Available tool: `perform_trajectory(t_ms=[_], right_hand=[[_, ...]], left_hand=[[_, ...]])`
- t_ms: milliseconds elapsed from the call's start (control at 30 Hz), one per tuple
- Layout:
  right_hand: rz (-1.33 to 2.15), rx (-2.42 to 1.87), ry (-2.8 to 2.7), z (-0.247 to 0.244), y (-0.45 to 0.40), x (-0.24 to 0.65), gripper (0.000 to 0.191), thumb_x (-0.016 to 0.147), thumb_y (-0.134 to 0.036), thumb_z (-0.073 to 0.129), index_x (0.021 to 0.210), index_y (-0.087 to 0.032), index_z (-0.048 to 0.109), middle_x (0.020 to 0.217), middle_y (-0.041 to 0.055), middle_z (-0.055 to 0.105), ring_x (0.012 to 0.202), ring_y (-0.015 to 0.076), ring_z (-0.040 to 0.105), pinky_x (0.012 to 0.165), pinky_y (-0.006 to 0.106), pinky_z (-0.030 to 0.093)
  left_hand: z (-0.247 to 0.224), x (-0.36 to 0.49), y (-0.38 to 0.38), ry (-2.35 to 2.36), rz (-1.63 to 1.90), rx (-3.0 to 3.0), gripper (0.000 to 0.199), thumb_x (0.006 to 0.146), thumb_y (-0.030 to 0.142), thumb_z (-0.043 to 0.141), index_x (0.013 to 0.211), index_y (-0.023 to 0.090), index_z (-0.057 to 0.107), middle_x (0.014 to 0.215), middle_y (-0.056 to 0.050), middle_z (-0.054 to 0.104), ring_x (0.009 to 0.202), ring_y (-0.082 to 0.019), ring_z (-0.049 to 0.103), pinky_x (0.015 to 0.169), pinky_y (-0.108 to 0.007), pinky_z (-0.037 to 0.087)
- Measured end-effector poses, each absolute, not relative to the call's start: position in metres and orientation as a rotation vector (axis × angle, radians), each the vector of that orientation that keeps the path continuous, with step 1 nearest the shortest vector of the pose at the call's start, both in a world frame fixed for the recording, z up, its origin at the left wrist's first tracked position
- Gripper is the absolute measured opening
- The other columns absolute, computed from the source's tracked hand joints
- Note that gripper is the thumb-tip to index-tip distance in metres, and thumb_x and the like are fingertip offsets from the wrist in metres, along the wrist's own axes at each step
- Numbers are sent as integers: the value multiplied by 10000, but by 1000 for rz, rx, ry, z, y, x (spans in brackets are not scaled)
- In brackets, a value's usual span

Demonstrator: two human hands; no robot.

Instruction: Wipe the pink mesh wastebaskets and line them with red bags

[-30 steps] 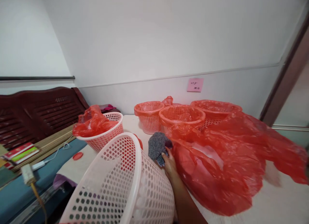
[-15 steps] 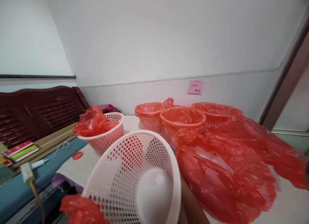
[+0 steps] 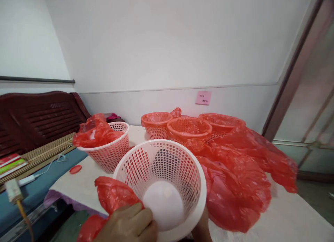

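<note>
A white perforated plastic basket (image 3: 199,172) is right in front of me, tilted so that its inside and round bottom face me. My left hand (image 3: 130,223) is closed at its near left rim, gripping a bunched red plastic bag (image 3: 114,195) that sticks up and hangs past my fingers. My right hand (image 3: 202,228) is against the outside of the basket, low on the right, holding it; its fingers are mostly hidden behind the wall. Inside, the basket is bare. Just right of it, a crumpled heap of red plastic bags (image 3: 237,179) spreads over the table.
Three baskets lined with red bags, a left one (image 3: 156,120), a middle one (image 3: 189,129) and a right one (image 3: 221,120), stand by the wall. A pinkish basket (image 3: 111,155) holds crumpled red plastic. A red disc (image 3: 75,169) lies near the table's (image 3: 289,217) left edge.
The white basket has turned more upright. My left hand has come into view with the red bag, which moved up and right against the rim. The camera view has shifted slightly right.
</note>
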State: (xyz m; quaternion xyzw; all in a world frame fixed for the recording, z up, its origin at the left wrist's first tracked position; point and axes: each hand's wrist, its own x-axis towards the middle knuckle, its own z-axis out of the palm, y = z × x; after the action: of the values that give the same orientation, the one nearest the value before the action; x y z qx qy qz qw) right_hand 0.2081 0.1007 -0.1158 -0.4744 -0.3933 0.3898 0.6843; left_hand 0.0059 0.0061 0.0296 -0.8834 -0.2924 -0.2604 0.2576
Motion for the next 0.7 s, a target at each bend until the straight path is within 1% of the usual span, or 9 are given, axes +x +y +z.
perform_trajectory(t_ms=[133,200,300,333,400,467,567,600,700], right_hand=[[737,-1087,-901,-131,94,208,547,810,-551,517,1183,-164,624,1175,108,672,1122,291,586,948,439,469],[672,-1109,-931,-143,96,207,524,793,-546,536,1137,-166,644,1191,116,663,1158,303,564,979,461,446],[662,-1140,-946,-158,100,208,470,751,-569,558,958,-170,694,1129,129,690,1111,315,586,983,476,440],[674,-1142,-946,-161,102,209,461,738,-573,567,928,-173,698,1105,128,699,1084,312,601,979,473,445],[697,-1145,-945,-163,101,210,460,716,-571,589,937,-183,699,1080,117,709,1057,303,615,970,460,453],[710,-1165,-947,-162,97,210,444,702,-570,608,914,-193,704,1039,105,720,1067,302,610,958,451,463],[732,-1194,-999,-157,85,209,403,728,-570,591,808,-193,708,955,94,731,1041,295,617,954,432,463],[737,-1203,-1022,-156,80,208,403,749,-561,573,822,-190,710,956,89,730,1016,285,625,948,420,466],[722,-1242,-1026,-156,68,205,410,774,-525,550,943,-185,704,1004,76,723,950,256,643,885,375,494]], left_hand=[[24,15,21,-788,-750,-2412,217,879,130,477,676,198,510,595,19,516,495,-138,430,435,-318,232],[24,16,25,-792,-770,-2401,186,870,132,492,701,198,534,602,15,524,504,-143,441,445,-324,229],[23,17,29,-790,-846,-2371,224,884,156,458,676,210,518,579,14,513,491,-148,440,445,-330,217],[22,17,29,-797,-857,-2379,238,889,162,446,665,212,506,576,13,509,491,-149,441,447,-331,215],[22,18,31,-804,-873,-2414,248,888,160,442,648,212,476,585,14,508,495,-144,437,453,-328,215],[21,18,33,-816,-873,-2463,224,863,154,483,648,213,454,611,17,516,517,-143,437,465,-327,217],[17,19,36,-824,-904,-2491,194,789,145,578,668,218,445,644,24,522,559,-152,431,491,-330,210],[15,19,37,-837,-905,-2495,193,765,131,594,675,220,448,654,23,524,575,-156,432,503,-332,207],[12,21,38,-925,-876,-2543,194,723,78,591,691,218,460,694,13,539,621,-164,443,535,-338,191]])
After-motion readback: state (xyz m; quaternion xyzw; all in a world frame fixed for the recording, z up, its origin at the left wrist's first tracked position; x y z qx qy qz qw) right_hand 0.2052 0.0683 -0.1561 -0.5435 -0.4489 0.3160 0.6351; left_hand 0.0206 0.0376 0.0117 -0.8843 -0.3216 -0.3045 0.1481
